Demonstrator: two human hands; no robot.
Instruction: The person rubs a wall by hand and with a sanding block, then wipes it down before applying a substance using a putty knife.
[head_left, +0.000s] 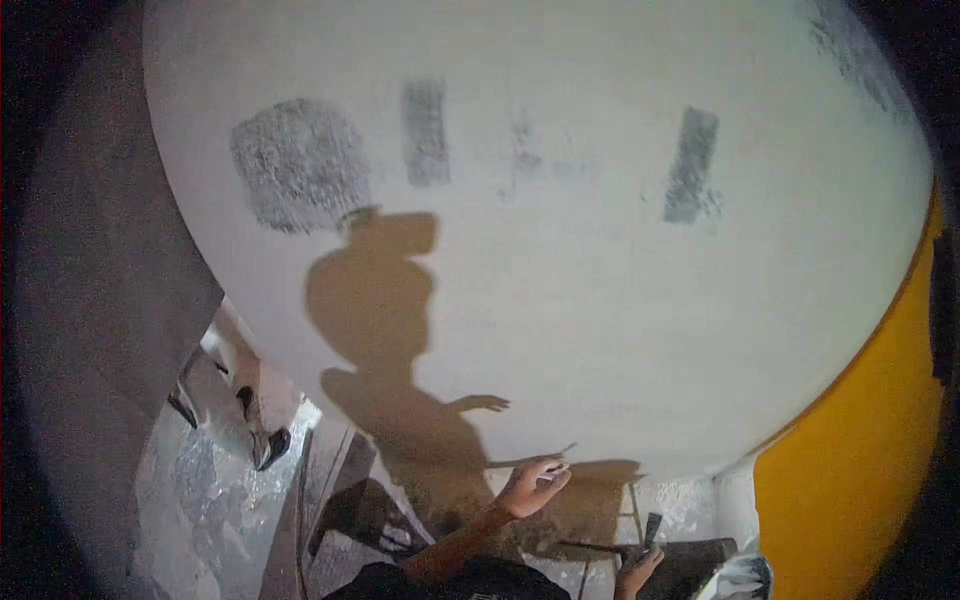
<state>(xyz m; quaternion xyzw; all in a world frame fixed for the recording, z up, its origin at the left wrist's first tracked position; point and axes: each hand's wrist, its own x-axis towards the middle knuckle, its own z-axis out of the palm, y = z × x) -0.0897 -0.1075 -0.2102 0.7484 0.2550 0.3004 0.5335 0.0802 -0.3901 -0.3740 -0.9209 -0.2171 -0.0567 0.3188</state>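
In the head view, my right hand point(640, 572) has its grip closed around a slim dark-ended tool point(652, 532), which points up at lower right, near a container point(742, 578) with white material. My left hand point(535, 487) is raised in front of the pale wall point(590, 330), fingers curled; I cannot tell whether that grip holds anything. Grey patches point(300, 165) mark the wall above.

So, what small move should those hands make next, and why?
I'd probably bring the upright tool in the right hand over to the container of whitish material. The tool is in hand, the container is nearby, and dark grey patches stand out on the pale wall, perhaps needing a coat.
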